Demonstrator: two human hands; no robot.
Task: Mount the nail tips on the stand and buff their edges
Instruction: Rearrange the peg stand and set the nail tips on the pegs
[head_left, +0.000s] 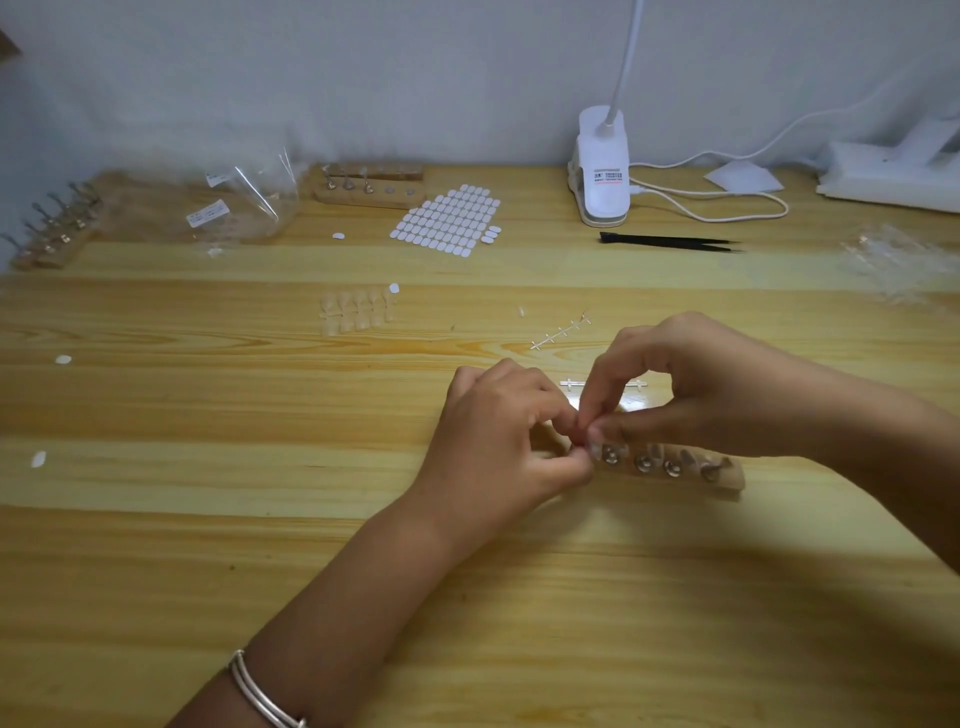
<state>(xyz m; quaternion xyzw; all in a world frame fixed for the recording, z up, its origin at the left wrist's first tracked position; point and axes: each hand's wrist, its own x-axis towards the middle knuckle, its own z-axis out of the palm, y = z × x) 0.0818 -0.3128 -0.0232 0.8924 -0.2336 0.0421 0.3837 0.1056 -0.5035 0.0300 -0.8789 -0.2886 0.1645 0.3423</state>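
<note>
A wooden nail stand (727, 475) with a row of metal holders (643, 462) lies on the table in front of me, its left end hidden under my fingers. My left hand (498, 441) and my right hand (675, 384) meet at that left end, fingertips pinched together on something small, probably a nail tip; it is too small and hidden to tell. A set of clear nail tips (356, 310) on their sprue lies farther back on the left.
A sheet of white adhesive tabs (447, 221), black tweezers (670, 242), a white clip lamp (602, 166) with its cable, two more wooden stands (369, 186) (52, 234), clear bags (244, 208) and empty plastic sprues (561, 332) lie on the wooden table (208, 545).
</note>
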